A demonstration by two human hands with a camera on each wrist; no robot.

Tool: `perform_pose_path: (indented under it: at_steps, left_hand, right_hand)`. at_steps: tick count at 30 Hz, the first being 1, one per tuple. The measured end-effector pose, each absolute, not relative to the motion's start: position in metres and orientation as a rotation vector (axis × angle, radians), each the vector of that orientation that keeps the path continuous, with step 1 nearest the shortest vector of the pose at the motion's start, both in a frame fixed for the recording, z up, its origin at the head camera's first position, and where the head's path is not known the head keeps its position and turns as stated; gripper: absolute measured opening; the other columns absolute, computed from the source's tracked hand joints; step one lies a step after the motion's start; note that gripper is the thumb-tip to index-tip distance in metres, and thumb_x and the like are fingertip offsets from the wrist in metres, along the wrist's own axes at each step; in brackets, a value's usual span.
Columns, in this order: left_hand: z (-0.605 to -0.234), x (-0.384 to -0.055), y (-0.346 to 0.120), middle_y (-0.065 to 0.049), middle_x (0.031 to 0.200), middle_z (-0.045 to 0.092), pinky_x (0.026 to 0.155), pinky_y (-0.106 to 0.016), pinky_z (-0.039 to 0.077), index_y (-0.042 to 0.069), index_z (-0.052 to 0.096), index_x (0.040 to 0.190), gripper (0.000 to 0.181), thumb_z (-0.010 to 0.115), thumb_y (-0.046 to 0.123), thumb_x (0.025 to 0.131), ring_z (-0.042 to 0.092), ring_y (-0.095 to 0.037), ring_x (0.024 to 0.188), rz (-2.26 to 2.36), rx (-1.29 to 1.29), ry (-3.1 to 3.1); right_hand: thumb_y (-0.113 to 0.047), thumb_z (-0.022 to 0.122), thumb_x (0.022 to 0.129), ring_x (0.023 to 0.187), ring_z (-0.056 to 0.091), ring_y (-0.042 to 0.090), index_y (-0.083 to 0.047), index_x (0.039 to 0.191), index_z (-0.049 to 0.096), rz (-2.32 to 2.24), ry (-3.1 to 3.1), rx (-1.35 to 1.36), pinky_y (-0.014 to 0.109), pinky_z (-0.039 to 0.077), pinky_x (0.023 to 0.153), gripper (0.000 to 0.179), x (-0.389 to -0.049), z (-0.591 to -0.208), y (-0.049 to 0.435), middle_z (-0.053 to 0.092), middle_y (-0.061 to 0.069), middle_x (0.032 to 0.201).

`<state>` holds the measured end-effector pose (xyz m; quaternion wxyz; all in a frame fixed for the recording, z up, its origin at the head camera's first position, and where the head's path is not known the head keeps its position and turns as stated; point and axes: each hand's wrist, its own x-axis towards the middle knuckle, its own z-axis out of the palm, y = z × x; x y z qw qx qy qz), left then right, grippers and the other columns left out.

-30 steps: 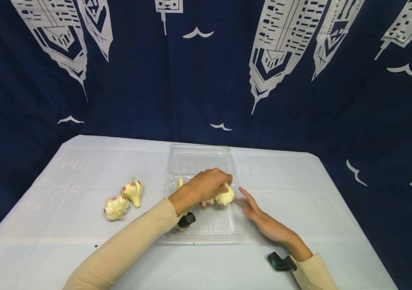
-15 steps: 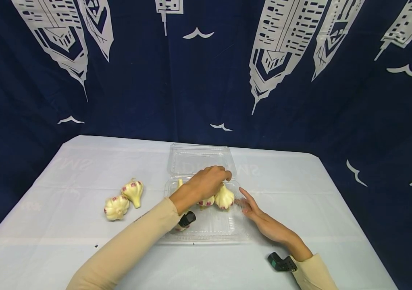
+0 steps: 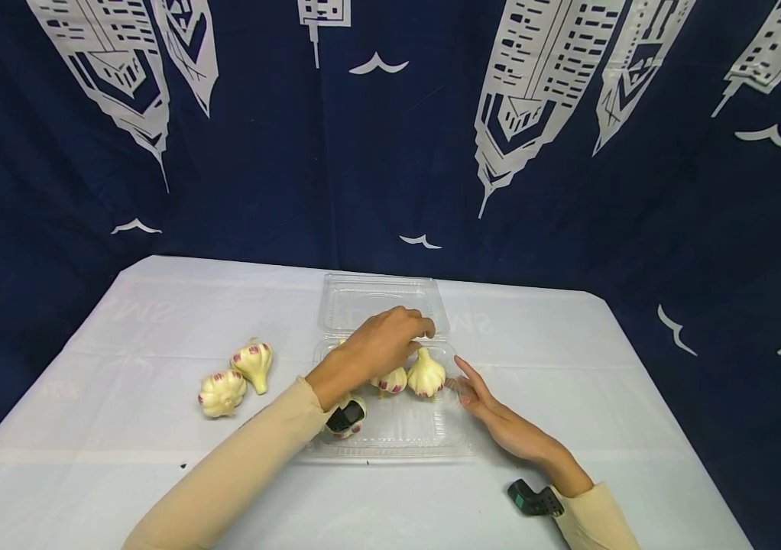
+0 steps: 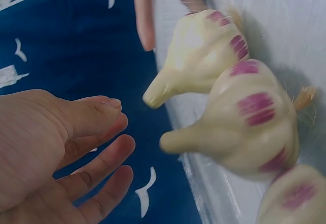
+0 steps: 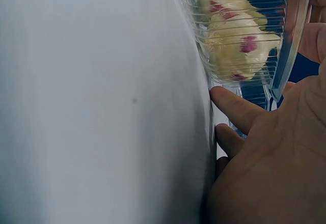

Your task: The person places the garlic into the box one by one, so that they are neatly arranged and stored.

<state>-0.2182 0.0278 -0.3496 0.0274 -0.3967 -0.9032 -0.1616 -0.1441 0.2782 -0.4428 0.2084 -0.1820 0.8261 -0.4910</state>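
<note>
A clear plastic clamshell container point(image 3: 418, 431) lies open on the table with several pale garlic bulbs in it. One garlic bulb point(image 3: 426, 376) stands stem up near the container's right wall, beside another bulb point(image 3: 390, 380). My left hand point(image 3: 387, 340) hovers over the back of the container, holding nothing; the left wrist view shows its fingers point(image 4: 109, 170) relaxed and apart from the stems. The nearer-left bulb point(image 3: 356, 428) is partly hidden by the wrist camera. My right hand point(image 3: 507, 424) stays against the container's right side, fingers extended; the right wrist view shows a fingertip at its ribbed wall point(image 5: 244, 46).
Two more garlic bulbs, one rounder point(image 3: 221, 393) and one with its stem forward point(image 3: 253, 364), lie on the white-covered table point(image 3: 122, 397) to the left. The container's raised lid point(image 3: 384, 302) is folded back behind it. A dark blue patterned cloth point(image 3: 390, 168) hangs behind.
My left hand has let go of the garlic bulb at the container's right side and drawn up, back and slightly left. That bulb now stands by itself. The right hand has kept its place.
</note>
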Motion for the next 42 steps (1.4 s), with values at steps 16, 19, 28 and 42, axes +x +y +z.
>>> perform_pose_path:
  at_steps: [16, 19, 28, 42]
  left_hand:
    - [-0.340, -0.203, -0.038, 0.001, 0.116, 0.070, 0.092, -0.040, 0.053, 0.014, 0.070, 0.117, 0.023, 0.068, 0.008, 0.095, 0.062, -0.024, 0.114, -0.626, -1.052, -2.749]
    - [-0.340, -0.197, -0.052, 0.002, 0.118, 0.069, 0.095, -0.041, 0.052, 0.014, 0.069, 0.119, 0.024, 0.068, 0.010, 0.095, 0.061, -0.024, 0.118, -0.620, -1.008, -2.755]
    - [-0.349, -0.181, -0.103, -0.003, 0.117, 0.070, 0.095, -0.045, 0.052, 0.010, 0.070, 0.116, 0.026, 0.072, 0.004, 0.091, 0.063, -0.028, 0.113, -0.660, -0.963, -2.723]
    - [-0.355, -0.156, -0.181, -0.003, 0.112, 0.070, 0.088, -0.047, 0.051, 0.011, 0.071, 0.107, 0.027, 0.076, -0.002, 0.084, 0.064, -0.027, 0.104, -0.699, -0.886, -2.710]
  right_hand:
    - [-0.031, 0.027, 0.111, 0.152, 0.004, 0.046, -0.031, 0.160, -0.009, -1.362, 2.315, -0.486, 0.071, 0.009, 0.116, 0.061, -0.145, -0.441, 0.277, 0.019, 0.024, 0.163]
    - [-0.031, 0.027, 0.111, 0.152, 0.005, 0.046, -0.030, 0.160, -0.009, -1.366, 2.318, -0.493, 0.072, 0.009, 0.116, 0.061, -0.145, -0.442, 0.277, 0.020, 0.023, 0.163]
    - [-0.030, 0.027, 0.111, 0.152, 0.006, 0.046, -0.028, 0.161, -0.008, -1.359, 2.326, -0.506, 0.071, 0.009, 0.116, 0.061, -0.144, -0.443, 0.277, 0.023, 0.023, 0.162]
    - [-0.031, 0.027, 0.111, 0.152, 0.004, 0.046, -0.029, 0.161, -0.008, -1.352, 2.328, -0.470, 0.071, 0.008, 0.116, 0.061, -0.143, -0.443, 0.276, 0.018, 0.024, 0.163]
